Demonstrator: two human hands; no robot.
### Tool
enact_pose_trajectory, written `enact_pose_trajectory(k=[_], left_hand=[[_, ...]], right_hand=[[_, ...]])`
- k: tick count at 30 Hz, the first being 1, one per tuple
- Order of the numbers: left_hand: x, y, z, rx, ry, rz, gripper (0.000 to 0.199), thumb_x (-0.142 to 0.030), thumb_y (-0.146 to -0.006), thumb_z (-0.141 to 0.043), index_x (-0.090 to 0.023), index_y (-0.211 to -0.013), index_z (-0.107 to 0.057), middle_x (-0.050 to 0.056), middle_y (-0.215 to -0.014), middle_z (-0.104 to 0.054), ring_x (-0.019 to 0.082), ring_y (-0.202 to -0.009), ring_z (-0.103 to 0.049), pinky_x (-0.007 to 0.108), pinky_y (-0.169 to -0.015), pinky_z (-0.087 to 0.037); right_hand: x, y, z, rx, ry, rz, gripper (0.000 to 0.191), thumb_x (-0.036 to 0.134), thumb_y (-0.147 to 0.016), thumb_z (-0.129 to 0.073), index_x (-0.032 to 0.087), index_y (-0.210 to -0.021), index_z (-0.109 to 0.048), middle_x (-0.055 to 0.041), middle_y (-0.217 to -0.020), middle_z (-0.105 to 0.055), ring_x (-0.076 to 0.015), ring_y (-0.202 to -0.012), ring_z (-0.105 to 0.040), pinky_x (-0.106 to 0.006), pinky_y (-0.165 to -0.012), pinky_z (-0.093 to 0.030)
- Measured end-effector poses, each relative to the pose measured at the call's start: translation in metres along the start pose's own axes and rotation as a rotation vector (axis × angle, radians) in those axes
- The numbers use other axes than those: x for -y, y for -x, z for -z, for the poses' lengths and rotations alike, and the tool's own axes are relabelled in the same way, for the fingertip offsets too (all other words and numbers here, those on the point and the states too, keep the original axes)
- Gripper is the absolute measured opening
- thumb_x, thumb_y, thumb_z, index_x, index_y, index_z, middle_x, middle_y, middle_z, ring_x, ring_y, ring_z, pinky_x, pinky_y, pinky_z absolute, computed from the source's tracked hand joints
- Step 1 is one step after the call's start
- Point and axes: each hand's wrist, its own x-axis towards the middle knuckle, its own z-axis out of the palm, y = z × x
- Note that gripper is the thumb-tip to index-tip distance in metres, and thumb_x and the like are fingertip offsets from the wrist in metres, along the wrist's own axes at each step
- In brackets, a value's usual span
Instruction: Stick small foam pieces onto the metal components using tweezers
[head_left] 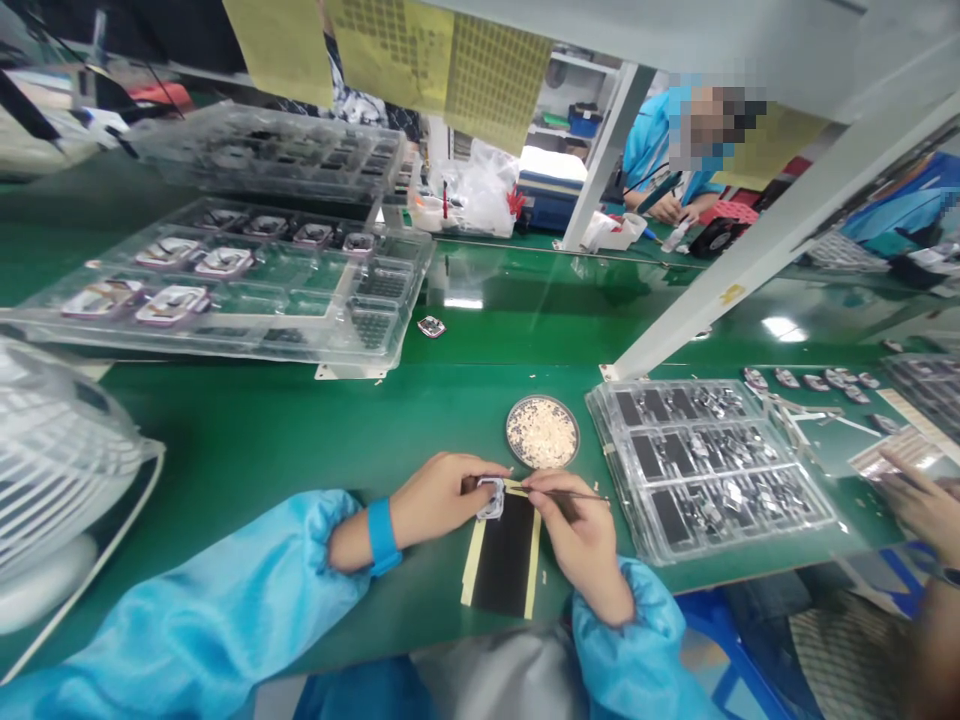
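My left hand (442, 495) is closed on a small square, pale-rimmed casing (491, 498), thumb and fingers at its left side. In my right hand (581, 530) is a pair of thin dark tweezers (566, 493), gripped between thumb and fingers, with the tips close to the casing's right side. Under both hands lies a black sheet (504, 560) with pale yellow strips along its edges. Just beyond them sits a round dish (542, 432) full of small cream-coloured bits. Whether the tweezer tips hold anything is too small to tell.
Clear trays with square casings (172, 303) stand at the left, behind a white fan (60, 470). To the right is a stack of trays of black parts (705, 470). One casing (431, 327) lies alone. A white post (720, 240) slants upward. A co-worker's hand (922, 500) is far right.
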Motion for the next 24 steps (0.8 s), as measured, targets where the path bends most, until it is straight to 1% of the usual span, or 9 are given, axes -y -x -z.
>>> enact_pose_trajectory(k=[2,5,10,20,24], left_hand=[[-0.0007,0.0004,-0.0002,-0.011,-0.015,-0.018,0.032,-0.025,-0.090,-0.055,-0.027,-0.115,-0.075,0.001,-0.085,-0.073,0.017,-0.067,-0.061,0.025,-0.062,-0.043],[-0.0018,0.0009,-0.0005,-0.022,-0.035,-0.037,0.033,-0.024,-0.090,-0.055,-0.026,-0.116,-0.075,0.001,-0.086,-0.073,0.017,-0.068,-0.060,0.025,-0.064,-0.044],[-0.0014,0.0004,-0.0011,-0.023,-0.047,-0.032,0.033,-0.024,-0.090,-0.055,-0.026,-0.117,-0.075,0.001,-0.084,-0.072,0.016,-0.066,-0.060,0.025,-0.062,-0.043],[-0.0001,0.0013,-0.0011,-0.014,-0.051,-0.050,0.035,-0.021,-0.091,-0.054,-0.026,-0.120,-0.073,0.001,-0.090,-0.073,0.016,-0.072,-0.062,0.025,-0.068,-0.044],[-0.0015,0.0016,0.0004,-0.008,-0.064,-0.054,0.038,-0.018,-0.088,-0.053,-0.026,-0.119,-0.074,0.000,-0.088,-0.072,0.015,-0.070,-0.061,0.024,-0.066,-0.043]], right_hand=[[-0.0008,0.0001,-0.0008,0.032,0.043,0.030,0.007,0.019,-0.094,-0.064,0.022,-0.097,-0.069,-0.0069,-0.100,-0.072,-0.0220,-0.099,-0.068,-0.040,-0.092,-0.055],[-0.0023,-0.0003,-0.0020,0.045,0.087,0.057,0.009,0.017,-0.094,-0.063,0.022,-0.098,-0.069,-0.0066,-0.100,-0.072,-0.0215,-0.099,-0.069,-0.039,-0.092,-0.055],[-0.0030,0.0000,-0.0024,0.046,0.093,0.074,0.009,0.016,-0.094,-0.064,0.022,-0.098,-0.069,-0.0060,-0.100,-0.073,-0.0213,-0.099,-0.069,-0.038,-0.091,-0.055],[-0.0030,0.0008,-0.0034,0.068,0.136,0.117,0.015,0.013,-0.093,-0.064,0.024,-0.101,-0.070,-0.0046,-0.102,-0.073,-0.0196,-0.099,-0.068,-0.034,-0.091,-0.054],[0.0016,0.0039,-0.0014,0.028,0.154,0.113,0.013,0.014,-0.091,-0.065,0.023,-0.100,-0.069,-0.0051,-0.100,-0.072,-0.0204,-0.098,-0.068,-0.035,-0.091,-0.053]])
